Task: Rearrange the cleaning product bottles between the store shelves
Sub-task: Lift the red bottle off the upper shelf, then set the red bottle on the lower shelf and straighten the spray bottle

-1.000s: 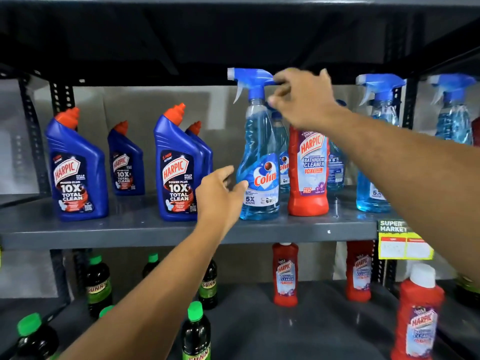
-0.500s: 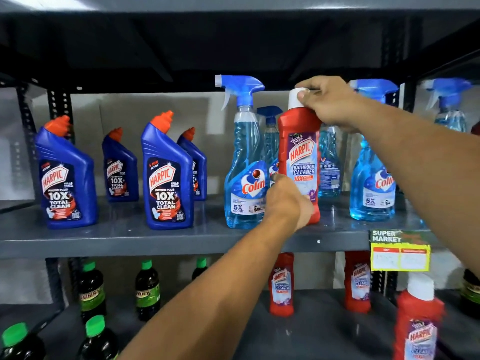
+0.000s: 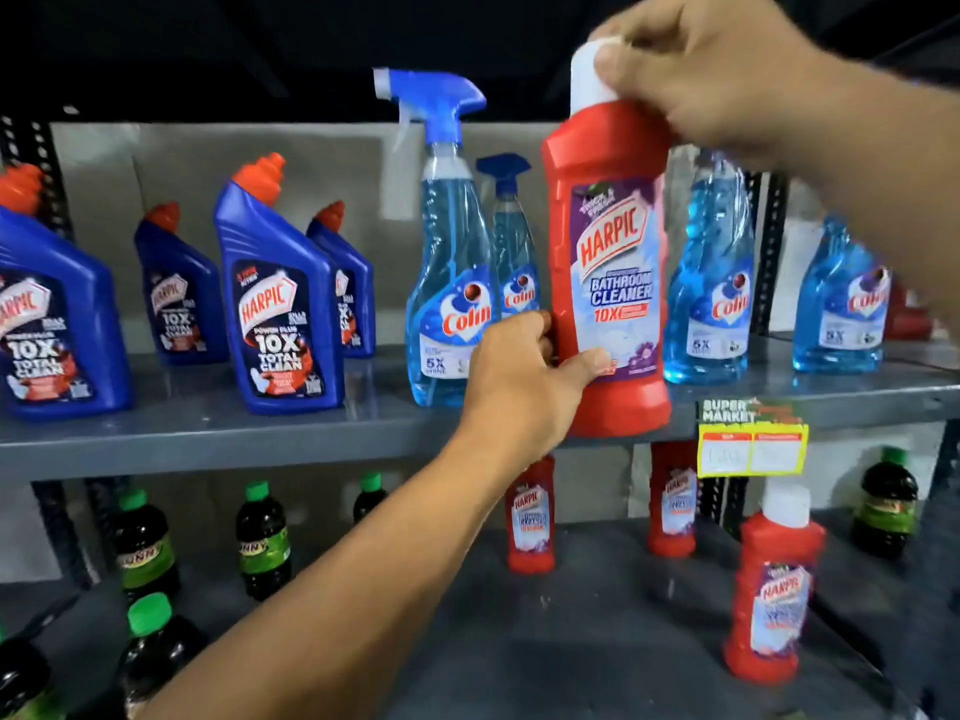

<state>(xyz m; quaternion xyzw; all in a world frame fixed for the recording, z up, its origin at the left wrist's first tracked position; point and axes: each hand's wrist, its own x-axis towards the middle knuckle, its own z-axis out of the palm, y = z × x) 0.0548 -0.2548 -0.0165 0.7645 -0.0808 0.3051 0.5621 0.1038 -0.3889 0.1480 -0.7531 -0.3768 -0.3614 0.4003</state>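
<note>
A red Harpic bathroom cleaner bottle [image 3: 610,262] with a white cap is held in front of the middle shelf [image 3: 208,433], its base past the shelf's front edge. My right hand [image 3: 706,70] grips its cap from above. My left hand [image 3: 524,376] clasps its lower left side. Blue Colin spray bottles [image 3: 449,262] stand behind and to both sides of it. Blue Harpic toilet cleaner bottles [image 3: 278,304] stand to the left on the same shelf.
The lower shelf [image 3: 571,641] carries more red Harpic bottles [image 3: 774,584] at the right and dark bottles with green caps [image 3: 262,543] at the left. A yellow price tag [image 3: 750,449] hangs on the middle shelf's edge. A dark upper shelf is close overhead.
Both hands have drawn the red bottle up and towards me, off its spot among the spray bottles. The view has moved closer to the shelf.
</note>
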